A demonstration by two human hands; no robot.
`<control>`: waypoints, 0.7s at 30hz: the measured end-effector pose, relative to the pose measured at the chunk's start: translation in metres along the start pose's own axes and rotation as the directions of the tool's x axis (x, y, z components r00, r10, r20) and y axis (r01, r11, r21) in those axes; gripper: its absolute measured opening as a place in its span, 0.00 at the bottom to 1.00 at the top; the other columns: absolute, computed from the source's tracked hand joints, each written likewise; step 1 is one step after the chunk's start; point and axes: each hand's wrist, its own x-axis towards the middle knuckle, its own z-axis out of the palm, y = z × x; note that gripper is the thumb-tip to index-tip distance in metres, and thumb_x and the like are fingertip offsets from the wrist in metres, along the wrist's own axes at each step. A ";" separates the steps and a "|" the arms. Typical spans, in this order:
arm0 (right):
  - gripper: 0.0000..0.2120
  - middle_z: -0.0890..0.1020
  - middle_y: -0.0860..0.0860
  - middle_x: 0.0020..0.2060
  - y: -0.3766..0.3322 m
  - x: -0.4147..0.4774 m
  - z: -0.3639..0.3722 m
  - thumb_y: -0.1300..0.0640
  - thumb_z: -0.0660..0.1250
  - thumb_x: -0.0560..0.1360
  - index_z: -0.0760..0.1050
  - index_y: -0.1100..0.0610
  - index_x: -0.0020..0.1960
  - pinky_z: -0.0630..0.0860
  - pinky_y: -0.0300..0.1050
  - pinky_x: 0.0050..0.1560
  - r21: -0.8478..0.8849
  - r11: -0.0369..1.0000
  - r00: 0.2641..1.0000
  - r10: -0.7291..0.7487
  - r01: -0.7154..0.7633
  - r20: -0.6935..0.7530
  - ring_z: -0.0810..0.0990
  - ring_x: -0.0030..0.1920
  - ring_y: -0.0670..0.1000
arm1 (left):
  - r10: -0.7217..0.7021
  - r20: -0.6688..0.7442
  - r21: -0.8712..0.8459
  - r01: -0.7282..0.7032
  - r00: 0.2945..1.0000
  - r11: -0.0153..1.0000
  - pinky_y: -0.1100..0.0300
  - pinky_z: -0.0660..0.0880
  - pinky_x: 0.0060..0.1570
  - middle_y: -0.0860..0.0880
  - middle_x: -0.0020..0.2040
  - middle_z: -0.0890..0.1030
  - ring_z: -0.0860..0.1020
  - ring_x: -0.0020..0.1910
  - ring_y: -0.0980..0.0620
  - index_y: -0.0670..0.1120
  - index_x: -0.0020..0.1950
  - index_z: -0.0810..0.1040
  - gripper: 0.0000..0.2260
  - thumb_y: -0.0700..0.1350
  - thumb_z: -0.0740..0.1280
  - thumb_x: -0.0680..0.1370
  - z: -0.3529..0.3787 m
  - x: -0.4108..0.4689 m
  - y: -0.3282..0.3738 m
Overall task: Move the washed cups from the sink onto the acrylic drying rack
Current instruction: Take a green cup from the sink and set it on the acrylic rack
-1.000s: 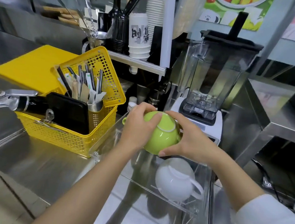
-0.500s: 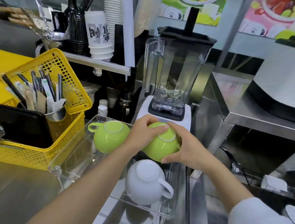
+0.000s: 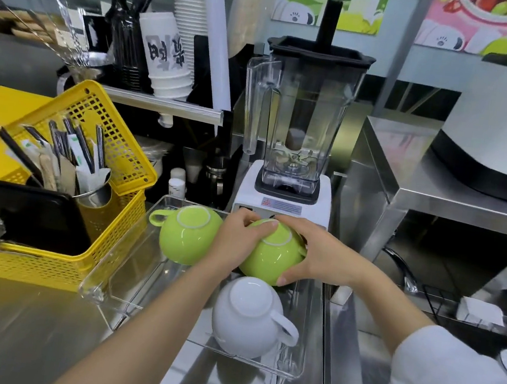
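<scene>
Head cam: L hand (image 3: 236,241) & R hand (image 3: 317,257) both clasp an upside-down green cup (image 3: 270,254) at the acrylic rack (image 3: 97,284) rear, btwn a 2nd green cup (image 3: 186,237) & white cup (image 3: 246,315), blender (image 3: 299,117) behind.

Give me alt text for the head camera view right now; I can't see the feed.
Both bare hands, left hand and right hand, hold an upside-down lime-green ceramic cup over the clear acrylic drying rack. A second upside-down green cup and an upside-down white ceramic cup are on the rack, with a yellow plastic basket to its left and a blender behind.
</scene>
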 end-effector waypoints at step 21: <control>0.47 0.61 0.43 0.70 -0.005 -0.013 -0.004 0.47 0.77 0.61 0.53 0.42 0.72 0.59 0.46 0.72 -0.025 0.997 0.996 -0.080 0.079 -0.050 0.61 0.69 0.44 | 0.264 -0.057 0.512 -0.199 0.963 0.836 0.53 0.72 0.57 0.48 0.59 0.79 0.75 0.59 0.47 0.46 0.61 0.74 0.20 0.56 0.65 0.74 -0.003 -0.020 0.028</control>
